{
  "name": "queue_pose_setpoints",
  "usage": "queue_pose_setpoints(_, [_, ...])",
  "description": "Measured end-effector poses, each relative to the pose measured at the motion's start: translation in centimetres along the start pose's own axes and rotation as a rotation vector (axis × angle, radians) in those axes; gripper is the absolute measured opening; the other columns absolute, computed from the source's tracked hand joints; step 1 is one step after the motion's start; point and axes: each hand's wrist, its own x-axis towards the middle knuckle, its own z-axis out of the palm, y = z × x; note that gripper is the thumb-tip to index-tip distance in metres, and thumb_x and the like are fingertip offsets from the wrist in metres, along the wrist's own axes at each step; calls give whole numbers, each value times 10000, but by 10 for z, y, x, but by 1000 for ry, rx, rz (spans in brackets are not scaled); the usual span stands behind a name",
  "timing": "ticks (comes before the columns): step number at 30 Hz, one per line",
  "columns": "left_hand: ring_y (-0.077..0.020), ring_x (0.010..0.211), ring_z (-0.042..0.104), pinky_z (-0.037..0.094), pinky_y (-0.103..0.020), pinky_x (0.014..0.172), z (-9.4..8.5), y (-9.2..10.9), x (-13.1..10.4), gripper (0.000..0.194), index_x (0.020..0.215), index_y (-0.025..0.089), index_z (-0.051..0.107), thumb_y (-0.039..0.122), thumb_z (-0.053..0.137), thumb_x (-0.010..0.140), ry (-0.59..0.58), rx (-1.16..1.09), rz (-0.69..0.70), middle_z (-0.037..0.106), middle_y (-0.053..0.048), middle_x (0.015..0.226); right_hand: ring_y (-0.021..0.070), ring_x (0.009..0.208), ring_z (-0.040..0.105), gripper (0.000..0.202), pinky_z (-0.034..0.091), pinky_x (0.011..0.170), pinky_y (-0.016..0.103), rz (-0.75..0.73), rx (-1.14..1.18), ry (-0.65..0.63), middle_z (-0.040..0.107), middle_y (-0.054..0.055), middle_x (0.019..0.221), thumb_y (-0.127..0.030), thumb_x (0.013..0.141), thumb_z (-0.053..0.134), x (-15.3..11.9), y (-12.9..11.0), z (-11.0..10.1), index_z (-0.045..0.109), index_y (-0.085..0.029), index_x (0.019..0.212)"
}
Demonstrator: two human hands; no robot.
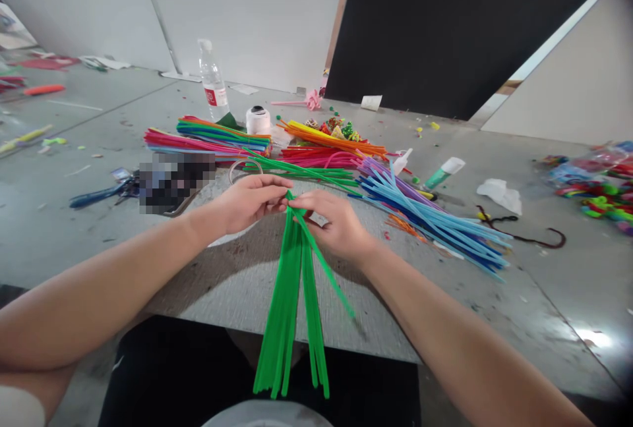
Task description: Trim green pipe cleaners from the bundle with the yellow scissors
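Pinching green pipe cleaners (281, 308) at their top end

My left hand (257, 203) and right hand (333, 219) meet over the near part of the table (212, 288), fingertips of both closed on the upper end of the bundle. Its long axis runs twelve to six: the gripped end points away from me at twelve, and the free ends fan toward me, past the table edge and over my black trousers (168, 374). The thicker group leans between six and seven, a thinner one between five and six, and a single stem slants out toward five.

At eleven from my fingers stands a clear bottle (211, 78); its red label carries white writing, too small for me to read in full. A white spool (258, 122) sits nearer, also around eleven. Just short of three lies a green-and-white tube (444, 174), its print unreadable. Blue pipe cleaners (435, 216) spread at three, multicoloured ones (217, 137) at ten.
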Motion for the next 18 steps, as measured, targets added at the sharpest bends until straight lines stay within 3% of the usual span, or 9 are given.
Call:
queue_pose_setpoints(4, [-99,714,685,597,-252,776,-1,1,0,54,912,119,762,86,740,875,17,-7,11,726,-37,779,235,1042,751,184,590,942,434,76,76,65,814,66,1157,-324,963,732,0,1,3,807,-299,1129])
queue_pose_setpoints(11, [-130,748,711,603,-302,783,-7,-3,1,250,934,149,790,222,922,735,-122,149,90,756,-29,814,230,954,761,130,608,915,438,456,367,273,827,15,997,-410,857,847,-1,-6,4,848,-321,952])
queue_pose_setpoints(14, [-131,724,687,600,-326,791,-9,-4,3,279,883,153,798,306,944,701,-90,255,176,744,-21,778,223,885,762,169,619,877,437,550,476,294,816,10,909,-430,794,898,0,-8,2,843,-314,903])
queue_pose_setpoints(18, [-141,738,677,572,-323,795,-13,3,5,219,875,162,791,321,889,761,8,471,323,733,-13,754,191,764,746,241,623,820,411,545,656,383,789,-5,788,-463,750,932,0,2,0,833,-299,896])
